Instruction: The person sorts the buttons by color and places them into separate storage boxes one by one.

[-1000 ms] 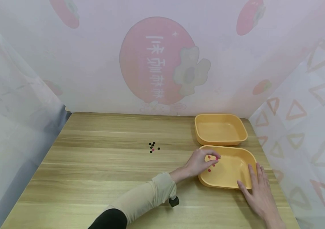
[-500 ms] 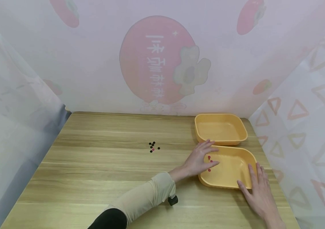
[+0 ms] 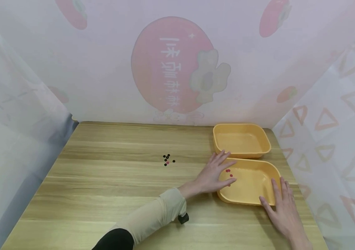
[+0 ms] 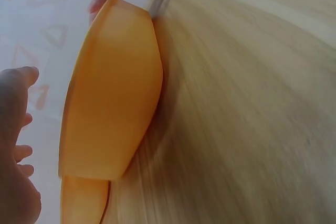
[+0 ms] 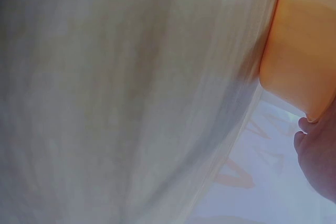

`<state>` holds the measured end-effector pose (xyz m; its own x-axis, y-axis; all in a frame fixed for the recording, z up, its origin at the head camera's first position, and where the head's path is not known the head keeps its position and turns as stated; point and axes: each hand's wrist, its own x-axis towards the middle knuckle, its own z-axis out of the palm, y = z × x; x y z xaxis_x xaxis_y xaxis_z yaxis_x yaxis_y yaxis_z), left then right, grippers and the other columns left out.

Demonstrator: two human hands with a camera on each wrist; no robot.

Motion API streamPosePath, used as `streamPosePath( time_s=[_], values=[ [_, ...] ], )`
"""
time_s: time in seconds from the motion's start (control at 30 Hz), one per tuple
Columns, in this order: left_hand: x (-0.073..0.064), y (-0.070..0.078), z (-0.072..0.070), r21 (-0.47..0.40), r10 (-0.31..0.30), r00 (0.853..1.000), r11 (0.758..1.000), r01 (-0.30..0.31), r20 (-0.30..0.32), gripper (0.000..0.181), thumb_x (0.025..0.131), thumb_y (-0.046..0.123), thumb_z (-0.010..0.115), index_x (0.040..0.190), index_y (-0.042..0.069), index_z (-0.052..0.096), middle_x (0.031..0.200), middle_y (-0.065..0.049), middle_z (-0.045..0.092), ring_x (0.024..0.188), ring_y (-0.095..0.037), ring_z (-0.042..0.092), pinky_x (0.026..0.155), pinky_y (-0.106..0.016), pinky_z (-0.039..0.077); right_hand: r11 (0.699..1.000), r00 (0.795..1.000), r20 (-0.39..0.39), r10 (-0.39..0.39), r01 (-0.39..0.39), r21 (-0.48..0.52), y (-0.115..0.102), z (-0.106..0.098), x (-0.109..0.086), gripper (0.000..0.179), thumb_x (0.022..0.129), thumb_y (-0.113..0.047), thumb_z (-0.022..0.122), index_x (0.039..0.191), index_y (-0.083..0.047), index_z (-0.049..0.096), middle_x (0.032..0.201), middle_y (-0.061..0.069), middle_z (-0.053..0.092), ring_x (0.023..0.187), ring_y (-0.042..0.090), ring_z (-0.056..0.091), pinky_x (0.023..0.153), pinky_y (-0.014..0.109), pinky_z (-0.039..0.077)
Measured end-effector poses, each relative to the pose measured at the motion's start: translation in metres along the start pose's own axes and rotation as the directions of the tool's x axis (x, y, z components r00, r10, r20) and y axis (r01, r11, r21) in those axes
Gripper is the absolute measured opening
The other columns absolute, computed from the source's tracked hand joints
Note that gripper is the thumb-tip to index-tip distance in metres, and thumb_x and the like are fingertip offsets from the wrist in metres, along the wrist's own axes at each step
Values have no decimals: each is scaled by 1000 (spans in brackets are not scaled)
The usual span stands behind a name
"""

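Note:
In the head view my left hand (image 3: pixel 210 175) hovers at the left side of the near yellow tray (image 3: pixel 255 184), fingers spread and holding nothing. Several small round pink pieces (image 3: pixel 231 175) lie in that tray near its left wall, partly behind the thumb. The right hand (image 3: pixel 285 211) rests on the tray's front right corner with straight fingers. Left of the trays, a little cluster of small black discs (image 3: pixel 165 160) has one pink piece (image 3: pixel 167 163) among them. The left wrist view shows the left hand (image 4: pixel 16 145) above the tray's outer wall (image 4: pixel 113 87).
A second yellow tray (image 3: pixel 241 140) stands right behind the near one, close to the table's back edge. Wood-grain tabletop (image 3: pixel 102 180) stretches left of both. Printed white sheets (image 3: pixel 102 69) hang behind and at the sides. A black wrist camera (image 3: pixel 183 218) sits below the left cuff.
The left thumb and finger pinched a pink piece over the near tray; they then parted, and it lies in the tray. That hand has drawn slightly left. The right hand stayed put.

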<state>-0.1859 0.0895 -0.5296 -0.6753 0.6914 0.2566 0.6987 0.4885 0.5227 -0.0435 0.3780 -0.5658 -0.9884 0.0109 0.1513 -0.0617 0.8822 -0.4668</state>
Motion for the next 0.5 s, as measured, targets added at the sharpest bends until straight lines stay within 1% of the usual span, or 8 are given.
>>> streamPosePath(
  time_s=[0.1, 0.2, 0.27, 0.33, 0.43, 0.5],
  values=[
    [-6, -8, -4, 96, 33, 999, 995, -34, 12, 68, 108, 46, 68, 167, 17, 48, 183, -12, 28, 174, -32, 18, 143, -56, 13, 1000, 1000, 0, -2, 2, 7, -1, 1, 1, 86, 113, -42, 57, 176, -3, 12, 181, 36, 1, 167, 60, 0, 136, 76, 0],
    [-14, -16, -11, 200, 70, 997, 977, -74, 23, 71, 110, 46, 67, 168, 14, 43, 182, -15, 31, 173, -34, 22, 142, -57, 16, 1000, 1000, -5, -6, 6, 7, -2, 1, 2, 85, 113, -42, 56, 176, -4, 12, 181, 36, 1, 167, 61, 1, 135, 78, 3],
    [-21, -20, -16, 252, 79, 996, 964, -85, 31, 73, 110, 45, 66, 169, 12, 41, 180, -17, 34, 171, -36, 25, 141, -58, 18, 1000, 1000, -4, -6, 6, 6, -3, 0, 3, 85, 114, -42, 56, 176, -4, 11, 181, 36, 1, 168, 60, 0, 135, 78, 2],
    [-27, -25, -20, 290, 72, 997, 954, -80, 40, 75, 110, 45, 65, 170, 11, 39, 179, -17, 35, 171, -35, 27, 141, -57, 18, 1000, 1000, -3, -6, 6, 5, -3, 0, 3, 85, 114, -42, 55, 176, -3, 12, 181, 35, 0, 168, 59, -1, 135, 77, 1],
    [-37, -31, -25, 321, 58, 997, 944, -69, 45, 76, 110, 46, 65, 170, 8, 38, 179, -17, 36, 169, -35, 32, 141, -56, 21, 1000, 1000, 1, -4, 4, 4, -4, -1, 3, 85, 114, -43, 55, 176, -4, 12, 182, 33, -2, 168, 59, -1, 136, 76, 0],
    [-43, -35, -28, 321, 56, 998, 945, -67, 42, 75, 110, 44, 65, 169, 6, 39, 178, -16, 37, 167, -34, 35, 141, -54, 22, 1000, 1000, 4, -1, 1, 3, -4, 0, 3, 85, 114, -43, 55, 176, -4, 12, 182, 32, -3, 168, 60, 0, 136, 76, 0]
  ],
)
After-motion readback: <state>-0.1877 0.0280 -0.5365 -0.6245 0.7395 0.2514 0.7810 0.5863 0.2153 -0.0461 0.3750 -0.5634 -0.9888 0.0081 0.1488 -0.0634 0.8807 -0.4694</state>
